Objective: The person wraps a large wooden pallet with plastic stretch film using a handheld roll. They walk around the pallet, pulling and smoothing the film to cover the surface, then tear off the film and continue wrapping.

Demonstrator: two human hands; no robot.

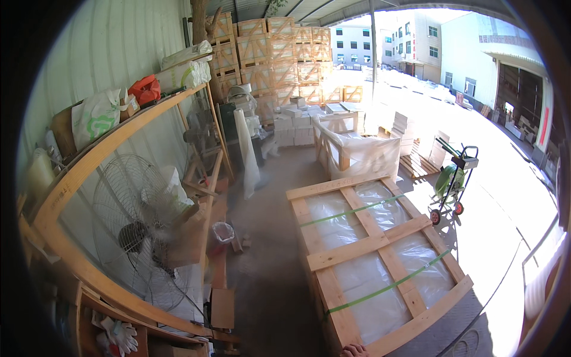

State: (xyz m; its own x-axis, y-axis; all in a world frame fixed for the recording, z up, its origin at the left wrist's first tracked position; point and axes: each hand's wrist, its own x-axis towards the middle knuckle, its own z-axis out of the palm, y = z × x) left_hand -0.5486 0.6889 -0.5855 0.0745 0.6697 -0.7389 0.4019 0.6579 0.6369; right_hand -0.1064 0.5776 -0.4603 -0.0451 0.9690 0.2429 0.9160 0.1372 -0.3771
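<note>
1. Grey floor [267,238] runs ahead of me under a roofed shed; pale corrugated metal wall [131,35] rises on my left, with sunlit ground and buildings on my right.
2. Along that wall I see a loaded shelf [119,129] and a wire-caged fan [132,237]; stacked wooden crates [279,53] stand at the back, and a handcart [452,184] is parked in the light on the right.
3. My hand [355,350] just enters at the lower edge, fingers bent over the near left corner of a slatted wooden crate [375,240]; I can't make out whether it grips the wood or only rests there.
4. From my hand, the crate stretches forward and to the right, on the floor, short of a plastic-wrapped crate [375,157].
5. Its long axis points away from me, the far end slanting left; green straps [380,287] cross its width over clear plastic film [357,276].
</note>
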